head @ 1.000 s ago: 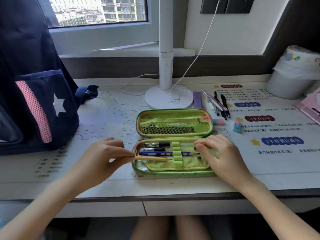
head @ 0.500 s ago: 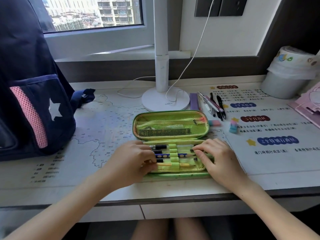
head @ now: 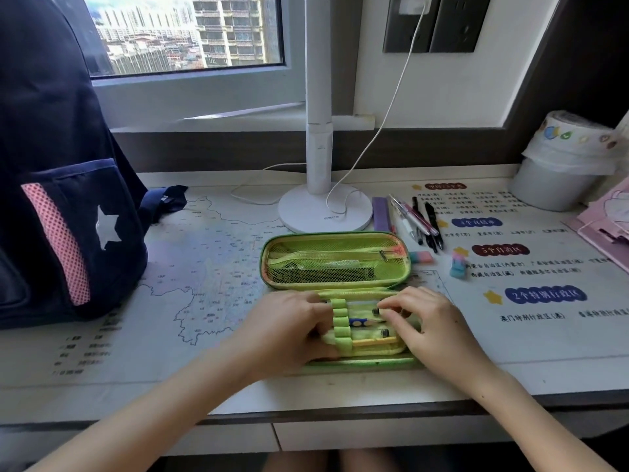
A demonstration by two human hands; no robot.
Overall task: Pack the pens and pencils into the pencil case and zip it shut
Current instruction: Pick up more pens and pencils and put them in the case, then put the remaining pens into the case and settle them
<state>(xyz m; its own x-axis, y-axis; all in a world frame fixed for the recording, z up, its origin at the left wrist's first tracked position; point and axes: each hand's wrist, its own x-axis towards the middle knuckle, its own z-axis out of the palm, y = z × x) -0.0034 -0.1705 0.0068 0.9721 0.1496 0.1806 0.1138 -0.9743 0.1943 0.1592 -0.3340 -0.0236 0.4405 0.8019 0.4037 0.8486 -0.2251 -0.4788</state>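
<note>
The green pencil case (head: 335, 238) lies open in the middle of the desk, with its mesh lid folded away from me. In its near half, several pens sit under a row of green elastic loops (head: 340, 323). A yellow pencil (head: 374, 341) runs through the lowest loop, and a blue pen (head: 357, 322) lies above it. My left hand (head: 286, 332) covers the left ends of the pens, its fingers curled at the pencil's end. My right hand (head: 432, 328) rests on the case's right end with its fingertips on the pen tips. Several loose pens (head: 422, 221) lie beyond the case to the right.
A white lamp base (head: 325, 207) with its cable stands just behind the case. A purple strip (head: 381, 212) and two erasers (head: 421, 257) (head: 457, 265) lie beside the loose pens. A dark backpack (head: 64, 199) fills the left. A white bin (head: 561, 165) and a pink item (head: 606, 219) stand far right.
My left hand has pushed the yellow pencil rightward through the lowest loop and moved over the case's left end. My right hand has stayed at the right end.
</note>
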